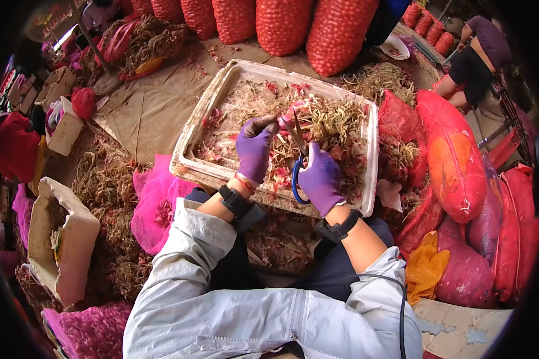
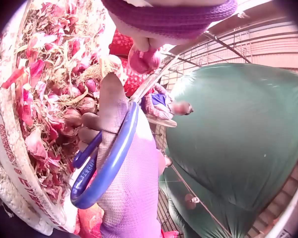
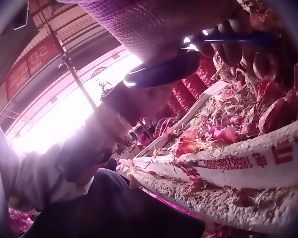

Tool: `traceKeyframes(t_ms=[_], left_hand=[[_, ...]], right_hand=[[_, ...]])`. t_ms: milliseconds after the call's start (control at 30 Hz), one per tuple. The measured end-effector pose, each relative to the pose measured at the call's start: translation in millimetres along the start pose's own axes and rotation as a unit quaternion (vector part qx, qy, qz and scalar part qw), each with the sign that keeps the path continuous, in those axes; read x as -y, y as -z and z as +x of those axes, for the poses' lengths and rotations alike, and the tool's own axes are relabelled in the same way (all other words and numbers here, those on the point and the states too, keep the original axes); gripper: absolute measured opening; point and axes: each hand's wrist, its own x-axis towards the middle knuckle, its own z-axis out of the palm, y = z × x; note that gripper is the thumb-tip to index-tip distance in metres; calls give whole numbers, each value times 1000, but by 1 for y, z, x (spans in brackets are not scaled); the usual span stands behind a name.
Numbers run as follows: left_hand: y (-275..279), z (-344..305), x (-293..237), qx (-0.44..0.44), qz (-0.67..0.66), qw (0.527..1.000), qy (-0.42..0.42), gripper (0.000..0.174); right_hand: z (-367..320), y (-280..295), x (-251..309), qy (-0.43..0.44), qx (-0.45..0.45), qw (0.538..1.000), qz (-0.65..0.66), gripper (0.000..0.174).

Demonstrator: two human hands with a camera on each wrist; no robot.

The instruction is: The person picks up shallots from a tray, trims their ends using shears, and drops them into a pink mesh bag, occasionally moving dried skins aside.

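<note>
My left hand (image 1: 256, 149), in a purple glove with dark fingertips, is raised over a white foam tray (image 1: 372, 149). In the left wrist view a small reddish bulb (image 2: 144, 59) is pinched at the fingertips of that hand (image 2: 171, 17). My right hand (image 1: 321, 181), gloved alike, grips scissors (image 1: 296, 173) by their blue handles. The parted blades point up beside the left fingertips. Dry stems and roots (image 1: 329, 122) lie in the tray, with red skins and bulbs (image 2: 72, 117) among them. Blue handles (image 3: 164, 72) cross below the right glove (image 3: 154, 25) in the right wrist view.
Full red net sacks (image 1: 283, 27) stand behind the tray; more sacks (image 1: 455, 158) lie at the right. A pink net (image 1: 159, 206), stem piles (image 1: 117, 221) and a foam box (image 1: 72, 239) are at the left. Another person (image 1: 482, 54) is at the upper right.
</note>
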Motion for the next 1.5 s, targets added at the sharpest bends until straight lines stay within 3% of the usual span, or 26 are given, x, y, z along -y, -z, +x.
traceKeyframes(t_ms=[233,300,333,400,433,500,567,633,700,800,867,900,967,1000,1033,1167,1200,1233,1267,1300,1333,1367,1400,1433,1467,1500], left_hand=[[1,-3,4,11,76,995,-67,17],[4,-1,8,15,146,972,-184,19],[5,0,10,16,147,972,-183,19],[8,5,11,8,115,980,-164,16],[5,5,3,9,114,980,-165,16],[1,2,-8,8,33,999,-41,15],[6,4,-6,15,15,1000,-21,15],[12,7,2,42,-80,992,85,16],[13,5,0,57,-117,985,112,17],[16,4,0,122,120,985,-33,17],[16,7,3,105,-67,990,66,21],[19,10,4,104,-67,990,66,21],[30,15,4,173,134,976,13,21],[30,16,7,170,45,984,21,21],[31,17,11,168,45,984,25,21],[33,17,7,143,128,971,-139,21],[36,18,-6,177,288,917,-212,21],[44,21,-14,202,441,831,-273,20],[64,39,3,193,396,853,-280,21],[76,42,-27,210,452,810,-309,21],[88,44,-58,225,502,763,-340,23],[103,35,-90,223,531,763,-294,21],[151,59,-81,227,486,778,-327,20],[184,48,-90,173,416,836,-313,17],[216,41,-109,152,498,798,-304,17],[246,33,-133,137,569,754,-297,18]], right_hand=[[2,-5,-8,-14,21,999,30,31],[3,-1,-9,-9,4,999,51,29],[7,5,-11,-39,55,991,118,28],[8,29,-4,-123,122,936,306,33],[9,18,-12,-122,120,936,306,33],[15,-27,-42,-93,91,931,341,45],[18,-65,-64,-77,89,914,389,57],[8,-30,-40,-24,110,955,275,65],[5,-6,-23,4,120,972,200,69],[4,-6,-19,30,53,986,153,67],[9,0,-17,5,76,988,133,65],[9,1,-18,5,78,988,133,65],[9,1,-19,8,59,987,149,63],[7,8,-16,-2,61,983,172,56],[7,14,-15,-4,65,983,172,56],[13,13,-24,-61,118,961,243,47],[13,0,-29,-33,72,937,341,44],[13,-6,-28,-3,31,899,437,42],[15,-5,-35,-164,128,719,663,41],[15,-12,-41,-192,126,648,726,44],[15,-25,-56,-167,163,614,754,48],[3,10,-28,-161,149,689,691,52],[7,7,-27,-180,144,679,697,51],[10,3,-27,-200,138,668,703,50],[15,-2,-34,-156,146,711,670,45],[17,-8,-36,-149,141,705,679,41]])
